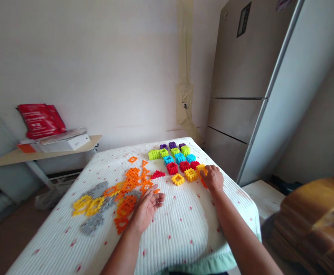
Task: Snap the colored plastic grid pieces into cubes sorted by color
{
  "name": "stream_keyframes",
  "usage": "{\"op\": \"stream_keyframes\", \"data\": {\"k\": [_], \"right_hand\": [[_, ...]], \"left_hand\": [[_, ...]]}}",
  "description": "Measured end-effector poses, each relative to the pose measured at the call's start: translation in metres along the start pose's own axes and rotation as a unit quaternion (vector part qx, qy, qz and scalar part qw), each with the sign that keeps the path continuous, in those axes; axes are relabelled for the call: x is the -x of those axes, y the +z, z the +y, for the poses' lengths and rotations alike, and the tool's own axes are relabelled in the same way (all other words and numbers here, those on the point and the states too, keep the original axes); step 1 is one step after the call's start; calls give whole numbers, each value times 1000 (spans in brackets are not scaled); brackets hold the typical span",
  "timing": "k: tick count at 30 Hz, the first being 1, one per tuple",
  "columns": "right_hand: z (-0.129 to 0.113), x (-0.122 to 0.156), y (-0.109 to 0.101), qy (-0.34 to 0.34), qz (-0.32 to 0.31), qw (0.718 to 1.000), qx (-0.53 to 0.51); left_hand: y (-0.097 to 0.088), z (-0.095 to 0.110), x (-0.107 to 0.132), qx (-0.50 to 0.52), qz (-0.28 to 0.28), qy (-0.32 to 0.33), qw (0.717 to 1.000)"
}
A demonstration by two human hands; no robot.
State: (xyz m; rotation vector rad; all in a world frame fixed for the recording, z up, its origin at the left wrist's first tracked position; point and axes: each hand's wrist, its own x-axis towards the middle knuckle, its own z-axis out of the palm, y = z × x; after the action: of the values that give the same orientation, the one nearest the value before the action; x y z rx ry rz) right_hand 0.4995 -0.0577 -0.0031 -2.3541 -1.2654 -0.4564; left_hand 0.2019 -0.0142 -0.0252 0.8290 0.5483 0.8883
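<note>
My right hand [214, 178] is closed on a yellow toothed block [202, 168] at the right end of a row of cubes. Just below it an orange piece [204, 183] shows, partly hidden by the fingers. Left of that hand sit another yellow cube [191, 175] and a hollow yellow cube [178, 179]. My left hand [148, 209] is half curled with fingers apart and palm turned inward, holding nothing. It hovers beside a heap of flat orange interlocking pieces [126, 206]. A flat red piece [158, 174] lies beyond its fingertips.
Behind the yellow cubes stand rows of red [172, 168], blue [179, 158], green [154, 154] and purple cubes [172, 145]. Grey [92, 224] and yellow flat pieces [82, 205] lie left on the white quilted cloth [181, 236]. A fridge [237, 88] stands right, a wooden chair [315, 217] near right.
</note>
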Motion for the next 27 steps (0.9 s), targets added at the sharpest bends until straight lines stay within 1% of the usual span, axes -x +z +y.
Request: {"op": "stream_keyframes", "data": {"k": [5,7,9,11,12,13,14,15,16,17,19,20,22,24,27], "right_hand": [[4,0,5,-11,4,1000,0],[5,0,7,-25,43,999,-10],[4,1,7,-51,101,993,-30],[2,3,6,-92,152,983,-50],[1,5,6,-117,172,976,-59],[-1,7,6,-141,188,970,-66],[-3,8,6,-163,202,963,-73],[-5,10,6,-182,216,956,-81],[-7,11,6,-199,230,949,-89],[-9,12,6,-215,242,941,-97],[-14,14,5,-247,259,927,-114],[-17,15,4,-264,261,921,-122],[-24,18,2,-296,255,910,-138],[-32,22,0,-321,246,902,-153],[-44,30,-3,-350,232,892,-169]], "left_hand": [[4,1,3,9,-5,14,1000],[6,-1,4,12,-7,17,1000],[6,-1,4,-1,-12,27,1000],[2,2,4,-60,-1,59,996],[-1,6,3,-118,20,84,989],[-6,13,2,-207,57,110,971],[-12,23,0,-306,105,132,937],[-19,35,-2,-413,162,147,884],[-27,48,-4,-539,221,137,801],[-36,63,-6,-577,251,129,766],[-54,91,-11,-622,285,104,722],[-62,103,-13,-645,303,82,696],[-76,121,-19,-683,329,35,651],[-85,130,-27,-709,341,-9,617],[-90,133,-40,-735,338,-61,584]]}}
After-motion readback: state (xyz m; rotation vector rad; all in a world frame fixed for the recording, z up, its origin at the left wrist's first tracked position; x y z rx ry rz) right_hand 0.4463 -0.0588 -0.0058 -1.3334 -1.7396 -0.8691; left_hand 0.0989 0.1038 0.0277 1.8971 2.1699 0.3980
